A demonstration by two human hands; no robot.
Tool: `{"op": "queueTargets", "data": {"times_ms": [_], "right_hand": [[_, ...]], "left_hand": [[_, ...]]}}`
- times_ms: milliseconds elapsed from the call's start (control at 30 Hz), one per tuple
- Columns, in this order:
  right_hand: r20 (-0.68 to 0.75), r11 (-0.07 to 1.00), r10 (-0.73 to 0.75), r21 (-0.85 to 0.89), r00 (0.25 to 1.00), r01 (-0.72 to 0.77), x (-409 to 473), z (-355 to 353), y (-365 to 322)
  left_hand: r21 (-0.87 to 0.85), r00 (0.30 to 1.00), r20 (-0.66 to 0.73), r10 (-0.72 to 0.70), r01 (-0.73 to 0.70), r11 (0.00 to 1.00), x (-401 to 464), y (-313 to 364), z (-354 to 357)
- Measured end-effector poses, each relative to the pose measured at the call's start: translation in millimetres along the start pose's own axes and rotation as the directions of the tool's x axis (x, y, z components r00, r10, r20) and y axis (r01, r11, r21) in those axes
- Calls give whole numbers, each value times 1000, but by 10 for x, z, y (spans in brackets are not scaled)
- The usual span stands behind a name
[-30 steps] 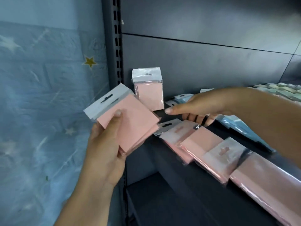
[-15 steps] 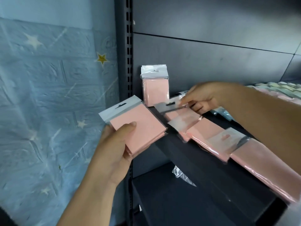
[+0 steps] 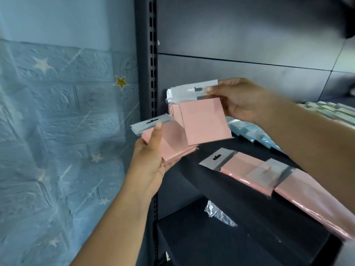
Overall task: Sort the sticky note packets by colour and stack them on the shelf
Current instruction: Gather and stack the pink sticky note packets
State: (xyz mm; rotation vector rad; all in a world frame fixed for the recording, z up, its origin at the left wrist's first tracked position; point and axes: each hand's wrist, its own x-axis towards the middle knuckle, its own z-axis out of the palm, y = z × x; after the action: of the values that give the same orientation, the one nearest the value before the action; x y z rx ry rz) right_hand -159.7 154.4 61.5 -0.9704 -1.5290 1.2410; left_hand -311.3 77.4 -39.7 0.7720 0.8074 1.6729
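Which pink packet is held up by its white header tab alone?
The pink packet pinched by the right hand; it hangs in the air, unlike the stack in the left hand or those on the shelf.

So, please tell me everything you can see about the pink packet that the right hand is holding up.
The pink packet is a flat square pad of pink notes inside a clear shiny wrapper, topped by a white header strip with a dark hanging slot. The right hand pinches this strip at its right end, so the packet hangs tilted in the air above the dark shelf. Its lower edge overlaps the pink stack that the left hand holds; whether they touch is unclear. More pink packets appear right behind it.
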Motion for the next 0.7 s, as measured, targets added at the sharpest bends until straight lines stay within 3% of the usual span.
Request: {"op": "queueTargets", "data": {"times_ms": [133,267,367,433,500,567,700], "right_hand": [[-53,996,38,-76,998,-42,55,179,94],[-102,993,15,-118,995,-27,69,294,159],[-92,988,-17,-152,996,3,31,275,152],[31,989,57,-138,998,-53,-29,162,146],[202,987,143,-98,969,-125,-102,34,172],[301,984,166,-113,939,-138,-145,-73,227],[276,968,165,-230,947,-102,-156,-186,334]], "left_hand": [[-5,994,102,-36,37,999,-20,36,90],[62,996,92,-14,8,998,25,43,147],[53,993,75,93,-97,994,98,52,196],[98,976,60,209,-214,972,168,42,216],[254,936,101,336,-351,901,241,14,217],[429,882,243,404,-471,770,286,-14,206],[612,855,443,270,-508,606,362,-25,181]]}}
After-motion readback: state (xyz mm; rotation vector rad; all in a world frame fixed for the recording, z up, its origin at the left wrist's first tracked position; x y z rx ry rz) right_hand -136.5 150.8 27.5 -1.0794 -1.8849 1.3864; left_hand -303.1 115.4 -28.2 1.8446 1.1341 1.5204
